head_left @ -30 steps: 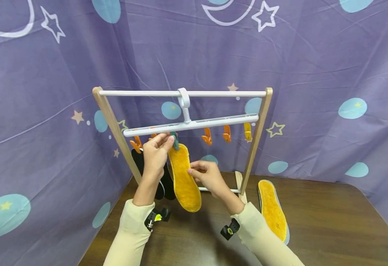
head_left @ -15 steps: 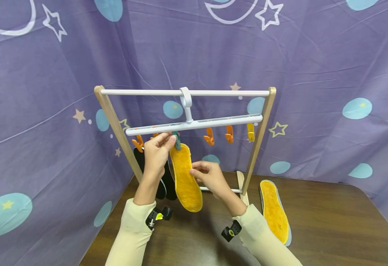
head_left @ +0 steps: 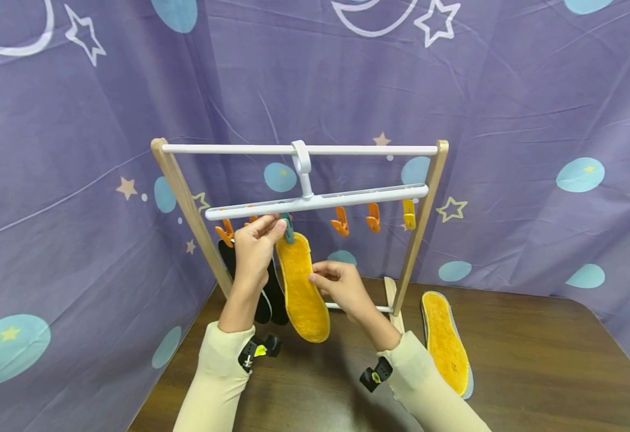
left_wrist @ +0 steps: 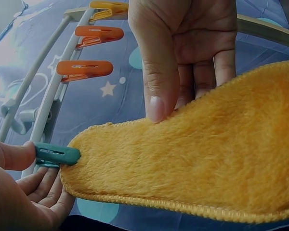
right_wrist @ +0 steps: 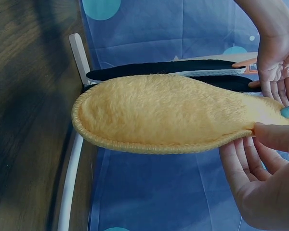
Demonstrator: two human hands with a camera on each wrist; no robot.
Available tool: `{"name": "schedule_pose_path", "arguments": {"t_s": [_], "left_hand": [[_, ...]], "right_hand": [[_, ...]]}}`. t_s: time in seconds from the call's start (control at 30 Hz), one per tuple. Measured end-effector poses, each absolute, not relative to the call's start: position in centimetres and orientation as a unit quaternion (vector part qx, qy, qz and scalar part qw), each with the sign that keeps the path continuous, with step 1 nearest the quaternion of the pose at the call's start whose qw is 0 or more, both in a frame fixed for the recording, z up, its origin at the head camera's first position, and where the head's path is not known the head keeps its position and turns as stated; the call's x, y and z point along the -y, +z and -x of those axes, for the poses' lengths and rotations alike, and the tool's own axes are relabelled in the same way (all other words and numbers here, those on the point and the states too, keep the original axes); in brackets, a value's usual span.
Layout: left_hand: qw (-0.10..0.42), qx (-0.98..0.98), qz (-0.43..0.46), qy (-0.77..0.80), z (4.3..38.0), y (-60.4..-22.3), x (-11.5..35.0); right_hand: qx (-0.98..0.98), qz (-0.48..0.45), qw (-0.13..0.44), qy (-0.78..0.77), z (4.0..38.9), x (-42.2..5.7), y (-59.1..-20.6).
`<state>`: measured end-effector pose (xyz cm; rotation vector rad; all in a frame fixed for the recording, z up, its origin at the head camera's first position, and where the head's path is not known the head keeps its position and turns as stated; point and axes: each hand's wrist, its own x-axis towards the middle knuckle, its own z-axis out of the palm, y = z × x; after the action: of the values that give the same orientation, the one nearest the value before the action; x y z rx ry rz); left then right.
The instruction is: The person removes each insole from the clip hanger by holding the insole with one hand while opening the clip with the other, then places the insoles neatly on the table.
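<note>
The left hand (head_left: 252, 249) pinches the green clip (left_wrist: 60, 155) on the insole (head_left: 303, 291), the right hand (head_left: 343, 289) the insole's edge; another insole (head_left: 446, 342) lies on the desk (head_left: 536, 354).

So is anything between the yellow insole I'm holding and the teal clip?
Nothing visible: the teal clip overlaps the narrow end of the yellow insole. Your left hand pinches the clip; your right hand holds the insole's edge.
</note>
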<state>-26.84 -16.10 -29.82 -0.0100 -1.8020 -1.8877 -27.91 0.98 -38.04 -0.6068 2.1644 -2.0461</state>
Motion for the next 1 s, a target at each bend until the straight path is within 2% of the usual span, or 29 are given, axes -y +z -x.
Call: {"name": "schedule_pose_path", "arguments": {"t_s": [1.0], "left_hand": [[0.3, 0.643, -0.012, -0.705, 27.58, -29.98, 15.56]], "right_hand": [[-0.702, 0.199, 0.047, -0.683, 27.82, -0.75, -38.25]]}}
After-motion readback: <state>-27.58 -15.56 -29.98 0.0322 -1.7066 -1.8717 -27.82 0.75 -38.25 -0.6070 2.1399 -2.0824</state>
